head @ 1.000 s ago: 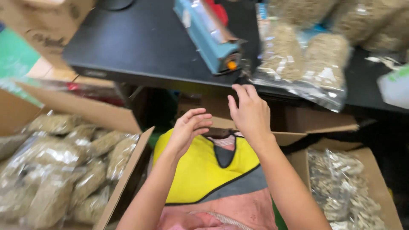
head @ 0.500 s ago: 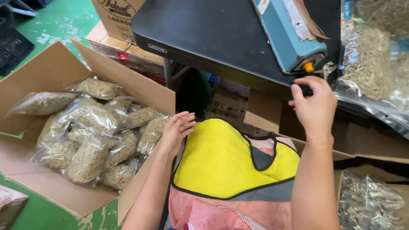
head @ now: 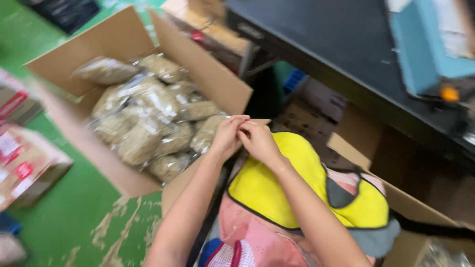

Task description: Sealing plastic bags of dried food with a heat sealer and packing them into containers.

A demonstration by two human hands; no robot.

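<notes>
Left hand [head: 228, 134] and right hand [head: 258, 141] meet fingertip to fingertip, just above the near flap edge of the open cardboard box [head: 208, 74]. Fingers of both curled in, pinching at the same spot; frame is motion-blurred, so cannot tell if anything is between them or whether either hand actually grips something.

Directly under the right hand: yellow apron bib [head: 297, 190], smooth fabric, dark piped edge, grey neck insert. Pink patterned cloth below it.

Left of the hands, the box: plain brown corrugated board, flaps splayed open, standing on the floor. Inside, a heap of clear plastic bags [head: 148, 118], glossy and crinkled, each lumpy and stuffed with pale tan, fibrous, dried-looking material. Nearest bag lies just beside the left hand, apart from it as far as the blur allows.

Floor [head: 59, 212]: green paint, worn through in patches. Smaller printed cartons [head: 22, 158] at far left.

Upper right: black bench [head: 336, 39], flat matte top, thin edge. On it a blue box-shaped metal machine [head: 420, 44] with an orange knob [head: 450, 94] on the front. More brown cardboard under the bench.
</notes>
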